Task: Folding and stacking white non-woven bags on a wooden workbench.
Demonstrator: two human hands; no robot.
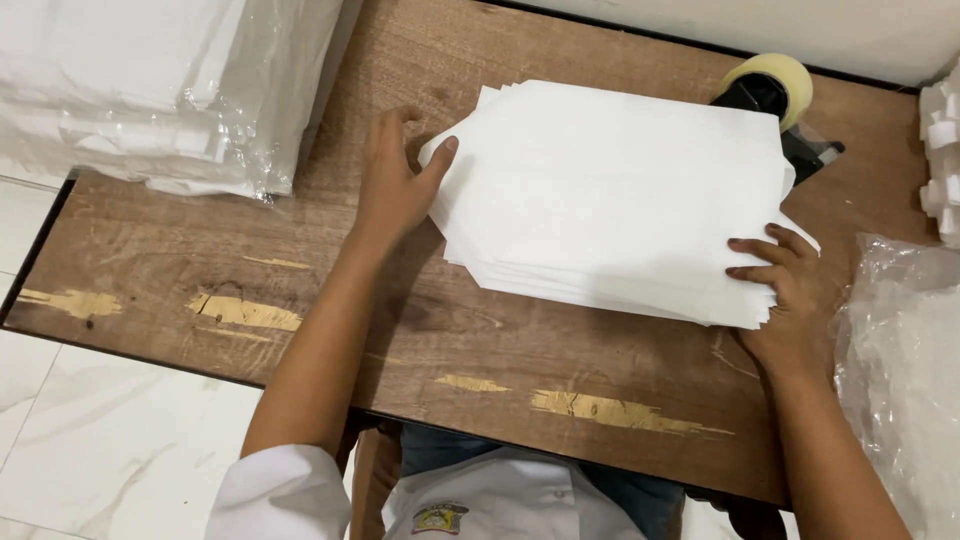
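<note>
A thick stack of white sheets (615,195) with clipped corners lies on a worn brown wooden table (300,330). My left hand (395,185) presses against the stack's left edge, thumb resting on the top sheet. At the lower right corner my right hand (785,290) grips the stack, fingers on top and palm at its side. Both hands hold the stack between them.
A tape dispenser (775,95) with a yellowish roll stands behind the stack at the upper right. Plastic-wrapped white packs (150,90) lie at the upper left. A crumpled clear plastic bag (900,370) sits at the right edge, white foam pieces (942,150) above it. Marble floor shows lower left.
</note>
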